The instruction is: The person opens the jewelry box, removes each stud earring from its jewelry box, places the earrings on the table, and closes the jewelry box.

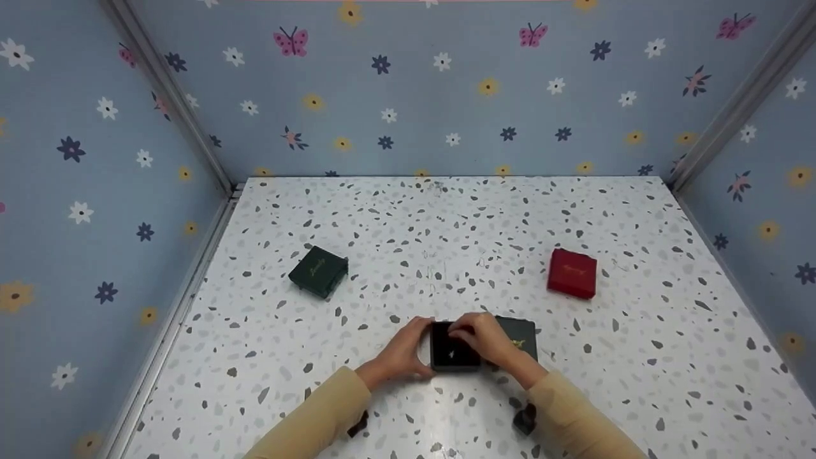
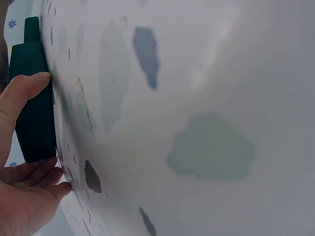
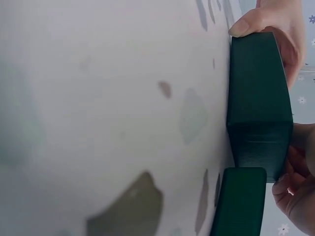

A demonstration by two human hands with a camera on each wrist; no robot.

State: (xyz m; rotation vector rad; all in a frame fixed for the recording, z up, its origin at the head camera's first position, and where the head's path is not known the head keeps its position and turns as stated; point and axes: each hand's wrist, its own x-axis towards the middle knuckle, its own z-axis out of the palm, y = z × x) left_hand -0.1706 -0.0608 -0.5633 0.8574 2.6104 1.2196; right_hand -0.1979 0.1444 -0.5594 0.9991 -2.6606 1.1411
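A dark green jewelry box (image 1: 456, 368) stands uncovered on the table, with a black lining and a small shiny piece (image 1: 451, 354) inside. My left hand (image 1: 400, 354) holds it from the left, thumb at the near edge and fingers at the far edge. In the left wrist view, the thumb presses the box's green side (image 2: 34, 123). My right hand (image 1: 489, 339) reaches over the right part, its bent fingertips down at the black lining. I cannot tell whether they pinch anything. The green lid (image 1: 524, 331), with gold lettering, lies right beside the box, partly under the right forearm.
A closed green box (image 1: 319, 272) sits farther back on the left. To the back right is a closed red box (image 1: 572, 274). Flowered walls (image 1: 421, 89) bound the speckled tabletop (image 1: 433, 217) at the back and both sides.
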